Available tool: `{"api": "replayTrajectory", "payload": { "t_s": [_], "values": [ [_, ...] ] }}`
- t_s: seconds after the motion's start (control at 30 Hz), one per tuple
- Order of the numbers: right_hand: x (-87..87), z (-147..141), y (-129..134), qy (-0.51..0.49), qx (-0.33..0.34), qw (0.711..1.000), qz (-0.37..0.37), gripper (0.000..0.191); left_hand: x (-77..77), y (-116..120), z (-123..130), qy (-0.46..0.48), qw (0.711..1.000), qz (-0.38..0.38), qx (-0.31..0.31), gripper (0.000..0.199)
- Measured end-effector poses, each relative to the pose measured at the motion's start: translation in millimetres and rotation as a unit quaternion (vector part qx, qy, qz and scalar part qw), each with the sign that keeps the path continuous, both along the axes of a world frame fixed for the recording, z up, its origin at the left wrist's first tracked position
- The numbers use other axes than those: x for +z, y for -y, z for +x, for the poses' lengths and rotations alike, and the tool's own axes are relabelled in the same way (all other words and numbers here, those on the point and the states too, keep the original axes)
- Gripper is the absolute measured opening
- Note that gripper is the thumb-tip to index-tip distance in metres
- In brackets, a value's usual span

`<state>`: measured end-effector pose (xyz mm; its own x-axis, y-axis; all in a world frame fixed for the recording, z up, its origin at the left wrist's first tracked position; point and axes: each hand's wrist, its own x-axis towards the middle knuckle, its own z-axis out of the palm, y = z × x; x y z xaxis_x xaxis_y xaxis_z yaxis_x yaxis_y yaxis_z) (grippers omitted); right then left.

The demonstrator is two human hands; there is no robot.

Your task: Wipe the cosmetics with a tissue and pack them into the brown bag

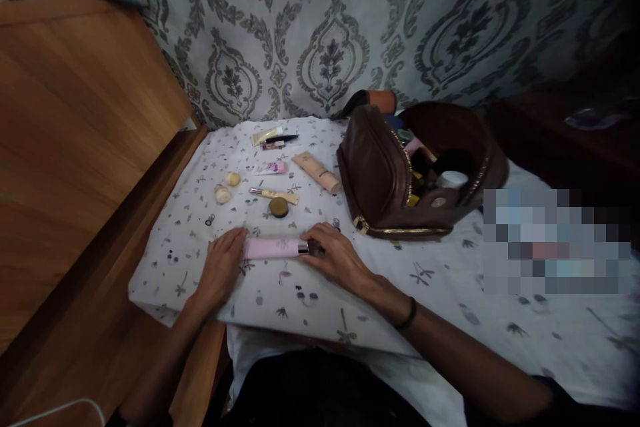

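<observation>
A pink cosmetic tube with a silver and dark cap lies level near the table's front edge. My left hand has its fingers closed at the tube's flat left end. At the cap end, my right hand grips with thumb and fingers. Just beyond the tube sit a round dark-gold jar and a slim yellowish tube. Farther back lie a beige tube and a small pink-and-white tube. Two small cream-coloured round items rest to the left.
A brown leather bag stands unzipped at the right, full of items. At the back lie a pale tube and a black pencil-like item. A wooden panel borders the left; a patterned curtain hangs behind.
</observation>
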<state>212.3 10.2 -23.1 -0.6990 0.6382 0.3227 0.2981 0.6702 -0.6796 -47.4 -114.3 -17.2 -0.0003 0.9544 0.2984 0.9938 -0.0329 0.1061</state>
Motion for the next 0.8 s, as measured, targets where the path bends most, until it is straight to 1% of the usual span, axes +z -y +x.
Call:
{"api": "replayTrajectory", "payload": {
  "t_s": [0.1,0.17,0.23,0.3,0.33,0.37,0.43,0.47,0.5,0.53,0.57,0.63,0.7,0.8],
  "values": [
    [-1.7,1,0,-0.018,0.001,1.0,-0.008,0.024,4.8,1,-5,-0.005,1.0,-0.012,0.003,0.047],
    [-1.6,1,0,-0.026,0.005,1.0,-0.016,0.028,12.7,-2,-1,0.01,1.0,0.018,0.009,0.043],
    [-0.8,2,1,-0.027,0.014,0.999,-0.023,0.024,21.5,-7,11,0.043,0.996,0.072,0.028,0.039],
    [-0.1,2,1,-0.026,0.02,0.999,-0.028,0.019,27.7,-12,34,0.076,0.989,0.124,0.03,0.037],
    [-0.1,2,1,-0.025,0.02,0.999,-0.029,0.018,28.9,-15,48,0.086,0.986,0.141,0.011,0.035],
    [-0.3,1,1,-0.023,0.019,0.999,-0.025,0.017,28.8,-16,63,0.085,0.985,0.148,-0.025,0.034],
    [-1.0,1,1,-0.016,0.015,1.0,-0.004,0.012,25.1,-19,90,0.046,0.983,0.124,-0.125,0.038],
    [-1.3,1,0,-0.012,0.014,1.0,0.009,0.01,22.3,-20,100,0.014,0.982,0.102,-0.161,0.041],
    [-1.5,1,0,-0.01,0.014,1.0,0.022,0.007,19.7,-21,106,-0.013,0.98,0.082,-0.181,0.043],
    [-1.4,1,-1,-0.007,0.016,0.999,0.031,0.006,17.6,-21,108,-0.036,0.979,0.067,-0.187,0.044],
    [-0.9,1,-1,-0.006,0.017,0.999,0.035,0.005,16.3,-21,105,-0.051,0.98,0.058,-0.181,0.044],
    [0.8,2,-2,-0.005,0.021,0.999,0.036,0.011,16.5,-19,90,-0.065,0.985,0.047,-0.154,0.044],
    [3.4,2,-1,-0.007,0.018,0.999,0.033,0.017,19.5,-15,67,-0.074,0.989,0.038,-0.123,0.046],
    [6.8,3,-1,-0.008,0.016,1.0,0.024,0.015,23.3,-9,33,-0.068,0.995,0.03,-0.069,0.044]
  ]
}}
